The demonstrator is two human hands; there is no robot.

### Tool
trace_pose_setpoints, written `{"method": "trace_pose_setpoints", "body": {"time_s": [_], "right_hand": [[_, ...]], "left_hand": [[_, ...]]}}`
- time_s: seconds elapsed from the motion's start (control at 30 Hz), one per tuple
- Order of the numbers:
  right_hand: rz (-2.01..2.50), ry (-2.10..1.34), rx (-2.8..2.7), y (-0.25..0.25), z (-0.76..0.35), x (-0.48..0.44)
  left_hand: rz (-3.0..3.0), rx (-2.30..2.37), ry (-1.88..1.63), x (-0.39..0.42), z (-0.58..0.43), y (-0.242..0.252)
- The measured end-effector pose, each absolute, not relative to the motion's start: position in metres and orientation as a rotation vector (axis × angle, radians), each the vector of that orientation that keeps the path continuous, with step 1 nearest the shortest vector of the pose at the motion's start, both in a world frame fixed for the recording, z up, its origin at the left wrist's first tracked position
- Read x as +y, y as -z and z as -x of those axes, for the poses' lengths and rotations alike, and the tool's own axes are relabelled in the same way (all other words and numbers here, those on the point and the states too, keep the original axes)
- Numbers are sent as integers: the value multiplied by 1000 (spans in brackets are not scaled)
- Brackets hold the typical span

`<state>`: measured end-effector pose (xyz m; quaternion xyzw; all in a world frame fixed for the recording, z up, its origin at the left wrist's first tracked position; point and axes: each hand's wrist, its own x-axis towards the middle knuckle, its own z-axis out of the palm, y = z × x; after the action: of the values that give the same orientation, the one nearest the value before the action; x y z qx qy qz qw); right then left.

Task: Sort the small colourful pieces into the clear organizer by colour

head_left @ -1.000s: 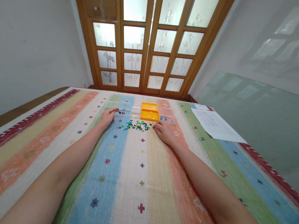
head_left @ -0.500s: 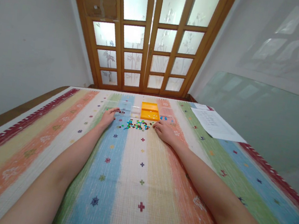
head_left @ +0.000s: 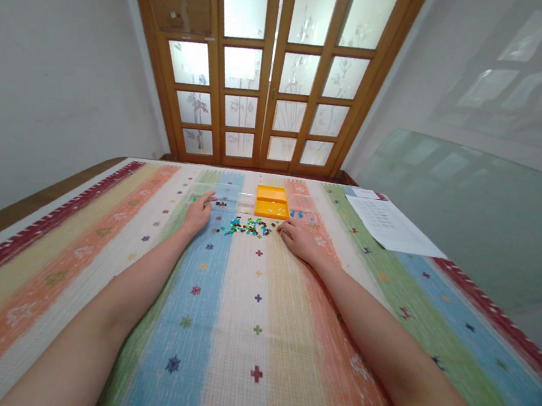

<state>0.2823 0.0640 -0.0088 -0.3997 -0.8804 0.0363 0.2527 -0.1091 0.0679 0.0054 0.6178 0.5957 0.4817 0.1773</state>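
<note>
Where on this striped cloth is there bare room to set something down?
Bare: the cloth between both forearms, nearer than the bead pile; also left of the left hand, and between the right hand and paper sheet. Crowded: the pile and trays beyond the hands.

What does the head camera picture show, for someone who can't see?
Two arms reach across a striped tablecloth; the left hand and right hand rest either side of a pile of colourful pieces. Behind it sit clear trays and an orange tray.
</note>
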Motion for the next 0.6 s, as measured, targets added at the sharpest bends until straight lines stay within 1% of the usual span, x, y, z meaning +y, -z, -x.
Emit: {"method": "trace_pose_setpoints", "body": {"time_s": [0.2, 0.33, 0.6], "right_hand": [[1087, -111, -2399, 9, -283, 63], [1088, -103, -2389, 8, -283, 62], [1094, -83, -2397, 11, -283, 65]], "left_hand": [[-1879, 1751, -1315, 72, 112, -2], [-1996, 1742, -1151, 70, 115, -4], [-2063, 1217, -646, 64, 130, -22]]}}
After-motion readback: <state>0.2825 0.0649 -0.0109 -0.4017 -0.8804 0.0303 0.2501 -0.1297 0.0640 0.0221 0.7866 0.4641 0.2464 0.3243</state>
